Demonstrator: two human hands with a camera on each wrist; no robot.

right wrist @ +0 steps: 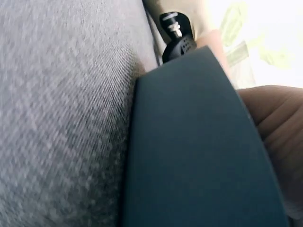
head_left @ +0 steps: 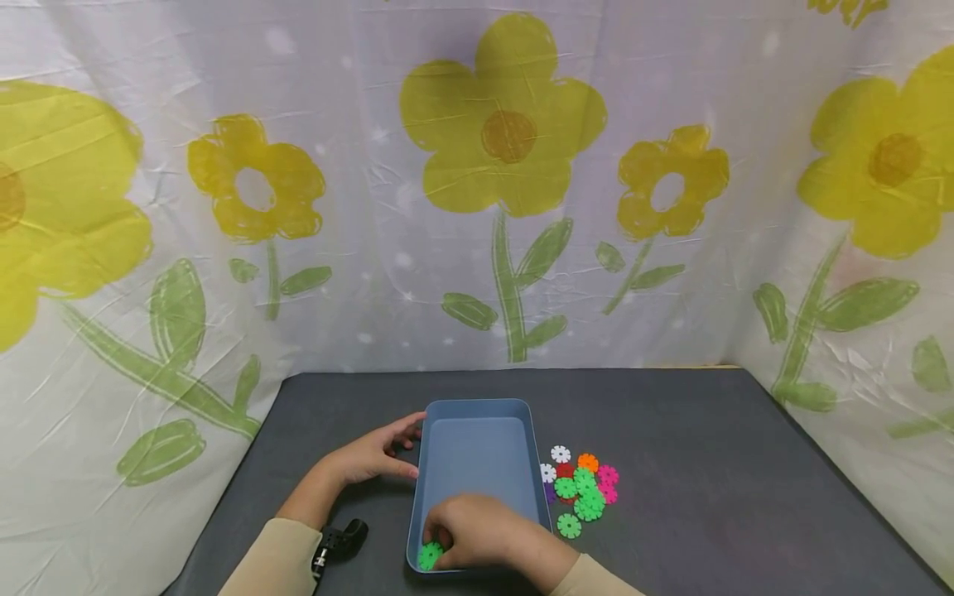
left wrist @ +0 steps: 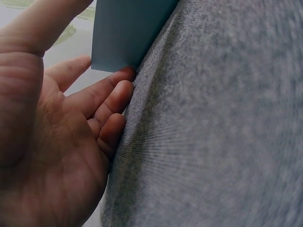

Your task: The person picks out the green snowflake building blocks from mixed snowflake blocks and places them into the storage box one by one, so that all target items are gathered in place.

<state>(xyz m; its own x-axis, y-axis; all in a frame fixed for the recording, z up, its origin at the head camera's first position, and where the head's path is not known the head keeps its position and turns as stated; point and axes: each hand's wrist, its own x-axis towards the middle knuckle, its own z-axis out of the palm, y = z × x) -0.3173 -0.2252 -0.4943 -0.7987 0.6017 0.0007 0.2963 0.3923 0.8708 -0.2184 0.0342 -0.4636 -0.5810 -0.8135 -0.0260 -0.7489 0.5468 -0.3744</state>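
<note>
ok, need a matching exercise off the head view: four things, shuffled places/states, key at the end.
1. Bare left hand
2. Bare right hand
3. Blue rectangular plastic-looking tray
4. Orange notched plastic-looking disc

A. In the multicoloured disc cluster right of the tray
B. Against the tray's left outer side
C. Flat on the dark grey fabric-covered tabletop, left of the cluster
D. At the tray's near end, holding a green notched disc

Pairs: 1-B, 2-D, 3-C, 4-A

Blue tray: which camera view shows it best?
The head view: it shows the blue tray from above, including its floor and most of its rim, though the right hand covers part of the near end. The left wrist view shows only a cropped bit of its outside; the right wrist view, an outer wall up close.
</note>
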